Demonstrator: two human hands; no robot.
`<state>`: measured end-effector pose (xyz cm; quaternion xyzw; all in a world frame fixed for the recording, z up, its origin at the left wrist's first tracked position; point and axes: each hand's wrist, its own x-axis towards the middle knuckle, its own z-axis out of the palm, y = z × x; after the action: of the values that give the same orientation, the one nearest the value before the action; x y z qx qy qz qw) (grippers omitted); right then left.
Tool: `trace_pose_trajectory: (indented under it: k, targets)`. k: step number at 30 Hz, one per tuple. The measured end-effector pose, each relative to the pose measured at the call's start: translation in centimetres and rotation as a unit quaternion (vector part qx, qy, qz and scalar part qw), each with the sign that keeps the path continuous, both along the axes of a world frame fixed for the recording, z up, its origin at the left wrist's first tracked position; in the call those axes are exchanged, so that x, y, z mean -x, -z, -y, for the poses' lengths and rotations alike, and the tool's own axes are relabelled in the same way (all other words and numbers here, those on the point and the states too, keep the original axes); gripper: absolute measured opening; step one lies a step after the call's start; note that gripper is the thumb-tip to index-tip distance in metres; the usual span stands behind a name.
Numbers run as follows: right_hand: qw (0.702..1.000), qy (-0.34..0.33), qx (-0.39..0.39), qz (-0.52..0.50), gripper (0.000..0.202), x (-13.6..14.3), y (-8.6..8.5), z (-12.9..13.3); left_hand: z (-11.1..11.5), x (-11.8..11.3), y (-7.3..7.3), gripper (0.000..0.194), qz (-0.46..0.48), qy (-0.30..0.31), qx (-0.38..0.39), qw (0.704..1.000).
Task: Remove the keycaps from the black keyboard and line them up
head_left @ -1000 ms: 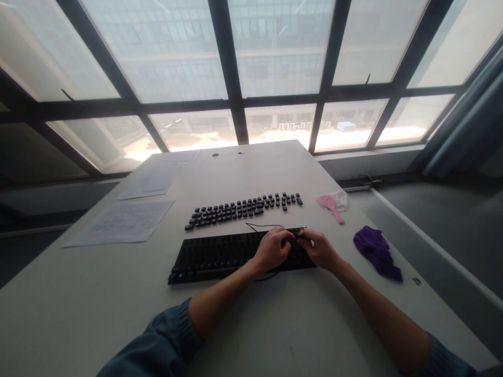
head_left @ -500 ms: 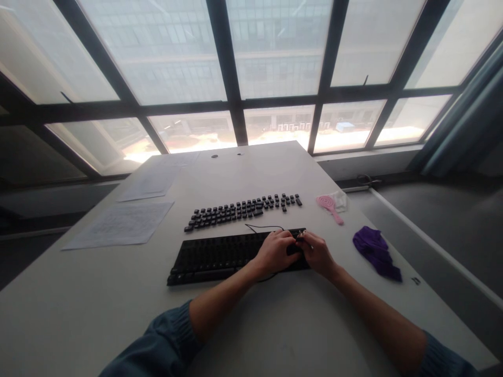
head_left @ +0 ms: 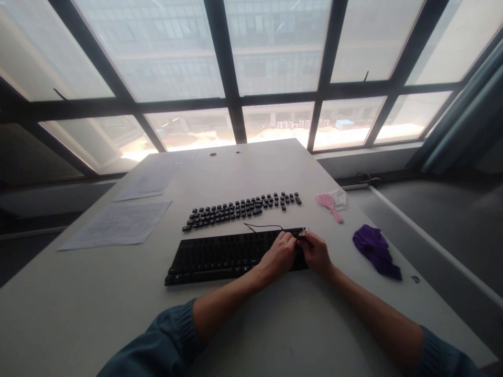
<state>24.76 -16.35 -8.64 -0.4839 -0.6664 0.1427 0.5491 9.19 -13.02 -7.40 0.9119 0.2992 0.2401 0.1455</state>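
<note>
A black keyboard (head_left: 220,256) lies on the white table, with many of its keycaps off. Over its right end my left hand (head_left: 280,254) rests with curled fingers, closed near the number-pad area. Right beside it, my right hand (head_left: 315,253) is closed too, its thumb and fingertips pinched close to the left fingertips. Something small and shiny shows at the right fingertips, too small to name. What the left fingers grip is hidden. Beyond the keyboard, loose black keycaps (head_left: 231,211) stand in slanting rows, and a thin black cable (head_left: 262,226) loops between.
Printed paper sheets (head_left: 118,225) lie at the left of the table (head_left: 251,175). To the right are a pink hairbrush (head_left: 329,204) on a white wrapper, a purple cloth (head_left: 375,251) and small dark pieces (head_left: 415,279) near the edge. Windows rise behind.
My left fingers have curled in and drawn closer to the right hand. The right hand has turned slightly at the keyboard's right end. The view has shifted a little.
</note>
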Motion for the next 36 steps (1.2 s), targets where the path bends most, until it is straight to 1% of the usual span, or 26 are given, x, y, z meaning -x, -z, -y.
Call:
trace_pose_trajectory:
  k: [5,12,16,20,23,26,28,30,32,36]
  targets:
    - [1.000,0.000,0.001,0.002,0.020,-0.1,0.4,0.0,-0.1,0.0,0.4,0.010,-0.008,0.003,-0.003,1.000]
    - [1.000,0.018,0.004,-0.021,0.020,-0.3,1.1,0.1,-0.2,-0.1,0.1,0.006,0.016,0.010,0.005,1.000]
    - [0.999,0.042,0.005,-0.026,0.017,0.0,0.7,0.0,-0.2,-0.1,-0.4,0.002,0.048,-0.014,0.021,0.999]
    - [0.996,0.082,0.020,-0.020,0.013,0.2,-0.2,0.1,-0.2,0.1,-0.8,0.006,0.071,-0.040,-0.003,0.997]
    - [0.994,0.087,0.066,-0.028,0.013,0.3,-0.8,0.2,-0.1,0.2,-0.9,0.008,0.100,-0.029,-0.009,0.995]
    - [0.991,0.085,0.093,-0.052,0.015,0.4,-1.2,0.3,-0.1,0.3,-0.9,0.013,0.126,-0.022,0.011,0.992]
    - [0.990,0.075,0.100,-0.072,0.016,0.4,-1.3,0.3,0.0,0.4,-1.0,0.019,0.138,-0.018,0.026,0.990]
    - [0.989,0.072,0.099,-0.083,0.017,0.4,-1.3,0.2,0.0,0.5,-1.1,0.020,0.138,-0.006,0.028,0.990]
    - [0.989,0.079,0.094,-0.085,0.018,0.4,-1.3,0.1,0.1,0.5,-1.3,0.017,0.130,0.012,0.012,0.991]
    - [0.989,0.081,0.094,-0.086,0.018,0.1,-1.4,0.0,0.2,0.4,-1.6,0.019,0.105,0.028,-0.025,0.994]
